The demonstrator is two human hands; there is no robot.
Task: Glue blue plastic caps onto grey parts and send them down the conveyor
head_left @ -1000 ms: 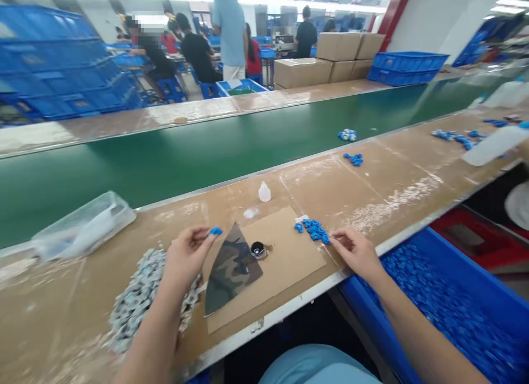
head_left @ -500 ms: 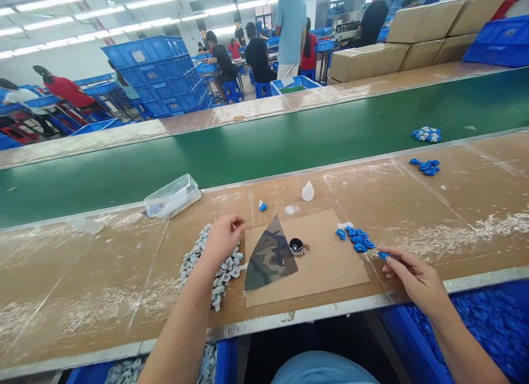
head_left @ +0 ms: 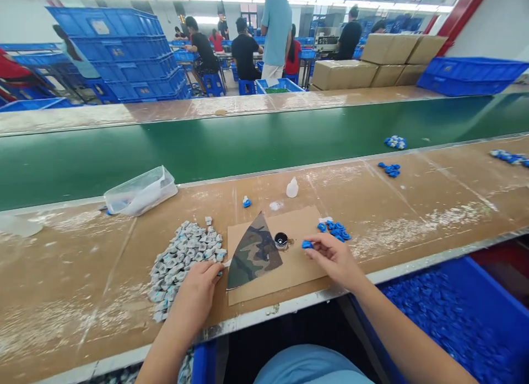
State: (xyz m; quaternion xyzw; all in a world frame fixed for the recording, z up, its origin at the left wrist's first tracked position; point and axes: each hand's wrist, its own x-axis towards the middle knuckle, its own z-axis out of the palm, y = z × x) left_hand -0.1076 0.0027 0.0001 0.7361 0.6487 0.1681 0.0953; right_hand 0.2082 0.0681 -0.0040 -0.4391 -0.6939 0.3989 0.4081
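My right hand (head_left: pixel 335 258) pinches a small blue plastic piece (head_left: pixel 307 244) between thumb and fingertips, over the right part of a cardboard sheet (head_left: pixel 303 268). At the near right edge of a heap of small grey pieces (head_left: pixel 184 257), my left hand (head_left: pixel 200 285) has its fingers closed together; whatever they hold is hidden. A camouflage-patterned cloth piece (head_left: pixel 256 252) lies on the cardboard between my hands. Beside it stands a small round black-topped container (head_left: pixel 281 240). Several more blue pieces (head_left: pixel 336 230) lie in a cluster just beyond my right hand.
A white dropper bottle (head_left: pixel 292 188) and a blue-and-white piece (head_left: pixel 247 201) stand behind the cardboard. A clear plastic box (head_left: pixel 142 192) lies further left. Beyond runs a green conveyor belt (head_left: pixel 231 144). A blue bin (head_left: pixel 491 296) of blue pieces is below the table edge at right.
My right hand has moved left from beside the blue cluster to above the cardboard, with the blue piece in it. My left hand has come down nearer to me, at the grey heap's edge. The view has shifted.
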